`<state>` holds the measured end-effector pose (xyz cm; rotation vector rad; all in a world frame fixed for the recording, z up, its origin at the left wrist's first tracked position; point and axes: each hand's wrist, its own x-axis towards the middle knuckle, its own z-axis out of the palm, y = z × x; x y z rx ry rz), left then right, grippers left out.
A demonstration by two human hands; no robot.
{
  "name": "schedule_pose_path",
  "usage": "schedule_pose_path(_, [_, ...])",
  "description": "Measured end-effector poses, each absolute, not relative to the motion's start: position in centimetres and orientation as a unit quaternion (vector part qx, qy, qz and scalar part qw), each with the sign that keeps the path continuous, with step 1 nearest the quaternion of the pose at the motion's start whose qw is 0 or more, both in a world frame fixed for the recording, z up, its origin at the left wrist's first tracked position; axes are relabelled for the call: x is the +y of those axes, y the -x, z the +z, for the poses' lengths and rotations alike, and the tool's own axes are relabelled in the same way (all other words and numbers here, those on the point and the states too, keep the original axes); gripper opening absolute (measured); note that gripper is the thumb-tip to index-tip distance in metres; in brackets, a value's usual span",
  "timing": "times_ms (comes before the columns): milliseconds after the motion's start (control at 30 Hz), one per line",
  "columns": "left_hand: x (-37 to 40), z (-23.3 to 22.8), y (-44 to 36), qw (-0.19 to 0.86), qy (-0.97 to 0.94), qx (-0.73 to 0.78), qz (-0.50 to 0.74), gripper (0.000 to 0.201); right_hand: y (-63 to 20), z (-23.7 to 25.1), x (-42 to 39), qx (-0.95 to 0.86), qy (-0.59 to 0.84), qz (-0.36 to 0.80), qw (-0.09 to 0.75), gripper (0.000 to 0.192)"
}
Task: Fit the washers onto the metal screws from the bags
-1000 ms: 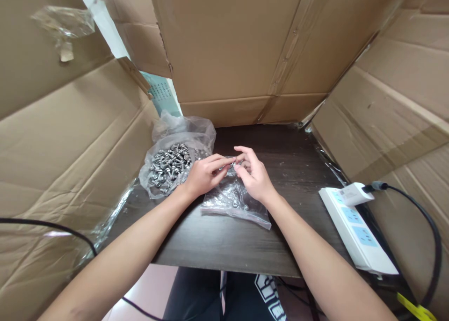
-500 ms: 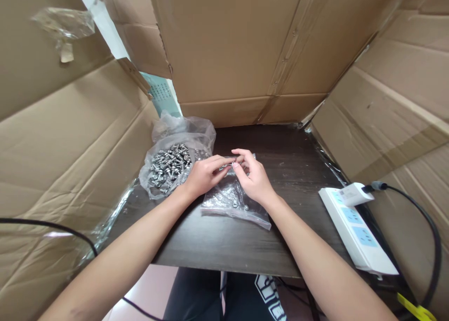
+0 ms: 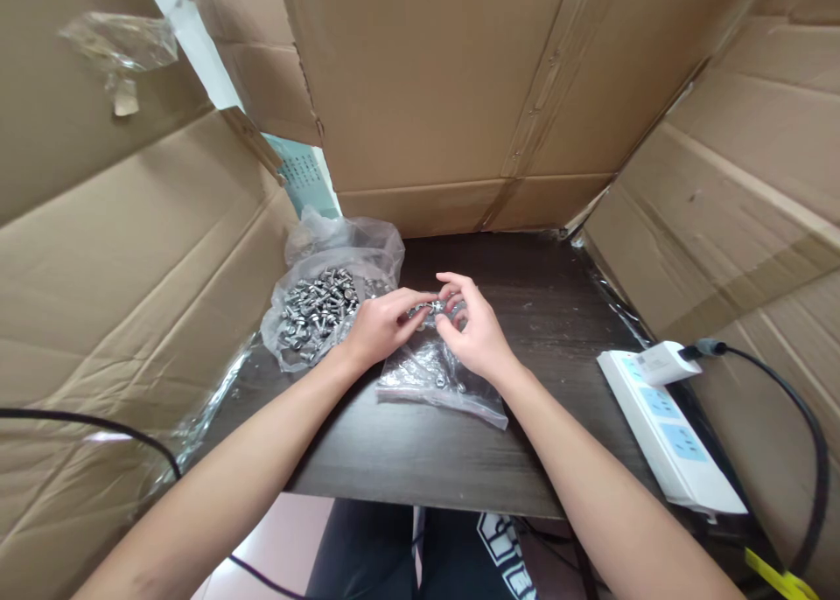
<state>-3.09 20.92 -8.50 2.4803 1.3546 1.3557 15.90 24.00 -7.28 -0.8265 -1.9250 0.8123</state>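
Both hands, left hand (image 3: 379,331) and right hand (image 3: 478,338), pinch one small screw (image 3: 432,306) above the clear zip bag (image 3: 437,377); no legible writing.

No words or numbers can be read here. A pale green sheet (image 3: 298,173) shows between the cardboard flaps, and it has small dark marks in rows, but they are too tiny and blurry to make out. Down by the front edge of the bench, a black cloth (image 3: 502,543) has big white shapes that look like parts of letters, but they are cut off and cannot be read. The white power strip (image 3: 662,429) has blue squares with no writing that can be seen.
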Motion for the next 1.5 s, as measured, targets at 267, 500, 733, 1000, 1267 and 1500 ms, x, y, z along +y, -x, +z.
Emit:
schedule_pose_path(267, [20.82,-8.47,2.94,-0.001,-0.79,0.426,0.442,0.019,-15.87,-7.21,24.15,-0.754,0.338,0.364,0.429,0.037])
schedule_pose_path(500, [20.89,-8.59,2.97,-0.005,-0.797,0.414,0.44,0.022,-15.89,-7.38,24.08,-0.745,0.32,0.405,0.422,0.033])
schedule_pose_path(733, [20.93,-8.55,2.84,-0.035,-0.81,0.393,0.434,0.026,-15.83,-7.46,24.01,-0.734,0.312,0.43,0.422,0.036])
schedule_pose_path(1000, [20.91,-8.4,2.82,-0.032,-0.808,0.399,0.432,0.027,-15.76,-7.38,24.0,-0.737,0.322,0.426,0.415,0.034])
schedule_pose_path(1267, [20.74,-8.32,2.68,-0.018,-0.803,0.416,0.426,0.026,-15.76,-7.41,24.09,-0.737,0.324,0.417,0.423,0.036])
schedule_pose_path(1500, [20.69,-8.31,2.63,-0.008,-0.804,0.417,0.423,0.026,-15.7,-7.57,24.02,-0.728,0.33,0.433,0.416,0.037])
